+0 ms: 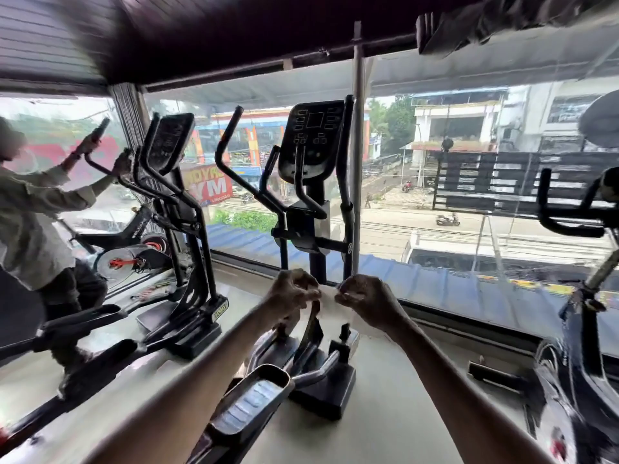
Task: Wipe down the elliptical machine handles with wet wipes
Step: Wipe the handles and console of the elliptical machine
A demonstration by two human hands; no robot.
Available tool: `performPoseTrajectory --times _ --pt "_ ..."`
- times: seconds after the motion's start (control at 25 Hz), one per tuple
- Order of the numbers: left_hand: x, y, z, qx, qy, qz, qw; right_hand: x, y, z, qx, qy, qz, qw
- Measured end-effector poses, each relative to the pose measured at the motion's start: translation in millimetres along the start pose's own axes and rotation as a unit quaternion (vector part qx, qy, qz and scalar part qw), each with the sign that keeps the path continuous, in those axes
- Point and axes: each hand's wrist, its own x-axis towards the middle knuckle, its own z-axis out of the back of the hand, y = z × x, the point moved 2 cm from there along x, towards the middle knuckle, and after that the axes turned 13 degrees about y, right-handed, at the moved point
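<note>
A black elliptical machine (310,209) stands straight ahead by the window, its console (311,139) at head height. Its left moving handle (226,142) curves up to the left, and the right one (346,155) rises beside a window post. Two short inner grips hang below the console. Both of my hands are raised in front of the machine's base. My left hand (291,294) and my right hand (365,298) each pinch an edge of a pale wet wipe (328,301) stretched between them. Neither hand touches a handle.
A second elliptical (174,202) stands to the left, where another person (37,226) grips its handles. An exercise bike (582,296) is at the right edge. A foot pedal (254,400) lies low between my forearms. Large windows overlook a street.
</note>
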Motion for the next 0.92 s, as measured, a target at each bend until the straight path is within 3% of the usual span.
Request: performPoseTrajectory --times 0.16,0.32,0.6,0.76,0.92 --pt "49.8 2.2 3.6 0.051 0.043 0.002 0.998 54.7 -15.9 29.7 -0.066 0.055 0.058 0.995" --pt "88.1 11.6 8.2 -0.042 0.092 0.013 0.995 89.5 -33.5 49.7 -0.064 0.048 0.055 0.995" --pt "136.3 26.3 1.2 -0.041 0.12 0.043 0.991 127.3 -62.4 72.1 0.095 0.016 0.004 0.995" --pt "159.3 30.2 4.4 -0.125 0.087 0.04 0.987 141.0 -76.3 82.9 0.298 -0.004 -0.073 0.952" --pt "176.3 31.7 9.3 -0.135 0.109 0.071 0.982 149.4 -84.0 85.4 0.305 0.04 -0.109 0.945"
